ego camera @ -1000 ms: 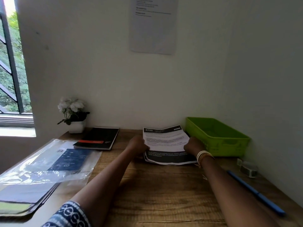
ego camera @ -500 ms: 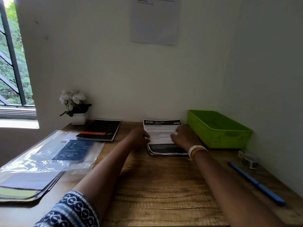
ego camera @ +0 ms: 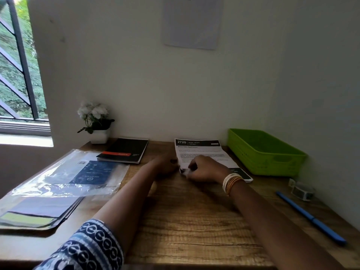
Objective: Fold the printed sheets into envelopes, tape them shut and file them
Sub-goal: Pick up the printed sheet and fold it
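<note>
At far left of the frame a window [ego camera: 17,75] lets in daylight; below it, lower left, folders [ego camera: 29,215] lie under a clear plastic sleeve [ego camera: 64,172]; further right, against the back wall, stands a potted flower [ego camera: 95,121] with a black notebook [ego camera: 124,151] just beside it; at centre, on the wooden desk [ego camera: 194,221], the left hand [ego camera: 165,164] lies curled against the left edge of the sheet [ego camera: 202,152], fingertips touching the paper, though whether they pinch it I cannot tell; the right hand [ego camera: 202,170] rests on the sheet's near left part, fingers bent and pinching the near left corner, which looks slightly lifted; bangles [ego camera: 231,182] ring that wrist; the sheet lies flat, long axis running from the near edge away toward the wall, leaning a little to the right nearer the viewer, its dark header at the far end; both hands crowd its left side, so the corner lies directly at the right fingers, with the rest of the sheet stretching away and rightward; my judgement is that a fold starts from this corner; right of the sheet sits a green tray [ego camera: 266,152], probably for filing; lower right lie tape [ego camera: 302,190] and a blue pen [ego camera: 311,219], well apart from the hands.
</note>
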A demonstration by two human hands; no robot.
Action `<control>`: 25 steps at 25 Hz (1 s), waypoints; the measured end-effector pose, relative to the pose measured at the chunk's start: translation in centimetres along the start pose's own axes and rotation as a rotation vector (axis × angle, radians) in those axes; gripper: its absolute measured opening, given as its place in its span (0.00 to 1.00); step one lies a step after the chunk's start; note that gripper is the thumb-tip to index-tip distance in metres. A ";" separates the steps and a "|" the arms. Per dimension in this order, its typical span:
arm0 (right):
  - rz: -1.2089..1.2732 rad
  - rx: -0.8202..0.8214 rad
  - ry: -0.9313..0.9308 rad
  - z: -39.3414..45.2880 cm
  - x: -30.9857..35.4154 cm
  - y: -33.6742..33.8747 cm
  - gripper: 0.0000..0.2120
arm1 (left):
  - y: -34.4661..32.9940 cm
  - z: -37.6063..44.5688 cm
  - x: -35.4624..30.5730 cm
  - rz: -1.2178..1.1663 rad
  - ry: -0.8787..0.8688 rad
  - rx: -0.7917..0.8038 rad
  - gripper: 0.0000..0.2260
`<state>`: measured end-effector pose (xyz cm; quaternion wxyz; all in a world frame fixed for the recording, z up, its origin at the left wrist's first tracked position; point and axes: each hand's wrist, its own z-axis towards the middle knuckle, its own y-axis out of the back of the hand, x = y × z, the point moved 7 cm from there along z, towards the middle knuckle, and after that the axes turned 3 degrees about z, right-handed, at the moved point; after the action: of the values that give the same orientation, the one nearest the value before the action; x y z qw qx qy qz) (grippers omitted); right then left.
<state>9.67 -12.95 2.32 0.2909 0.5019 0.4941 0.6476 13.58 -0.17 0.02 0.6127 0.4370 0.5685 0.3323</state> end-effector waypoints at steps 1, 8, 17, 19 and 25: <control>0.032 -0.040 0.011 -0.1 0.0 0.5 0.19 | 0.0 -0.1 0.0 -0.005 0.006 0.003 0.20; 0.158 -0.272 0.068 -0.6 -1.0 2.8 0.14 | 0.1 -0.3 -0.4 0.008 -0.010 -0.017 0.20; 0.463 -0.414 0.092 -0.7 -2.9 4.2 0.15 | 0.8 -0.7 -0.6 -0.136 -0.030 -0.095 0.16; 0.525 -0.526 0.137 -0.3 -3.2 5.0 0.13 | 1.5 -0.7 0.2 -0.247 0.040 -0.173 0.14; 0.726 -0.380 0.367 -0.9 -1.3 5.2 0.02 | 1.6 -0.2 3.4 -1.107 0.241 -0.254 0.13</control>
<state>9.88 -16.20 6.70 0.0394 0.4573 0.2018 0.8652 13.94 3.55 0.17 0.6739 -0.0434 0.7337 0.0755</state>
